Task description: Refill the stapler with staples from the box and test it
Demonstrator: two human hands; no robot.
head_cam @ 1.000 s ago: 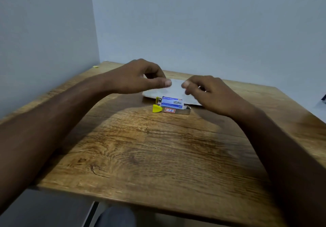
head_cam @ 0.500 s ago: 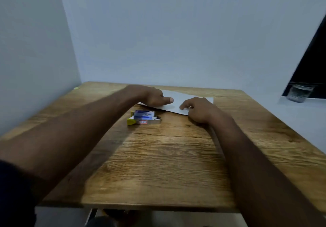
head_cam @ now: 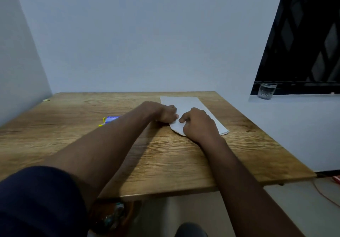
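A white sheet of paper lies on the wooden table, right of centre. My left hand rests with curled fingers on the sheet's near left edge. My right hand lies on its near end, fingers bent, and the near left corner curves up between the two hands. The blue and white staple box sits on the yellow stapler to the left. My left forearm hides most of both.
Walls close off the table at the back and the left. A glass stands on the white sill to the right, under a dark grilled window. A small yellow scrap lies at the far left corner. A thin cable runs on the floor.
The view has swung to the right, so the stapler and box now lie at the left. Both hands have come down from above the stapler onto the paper's near end.
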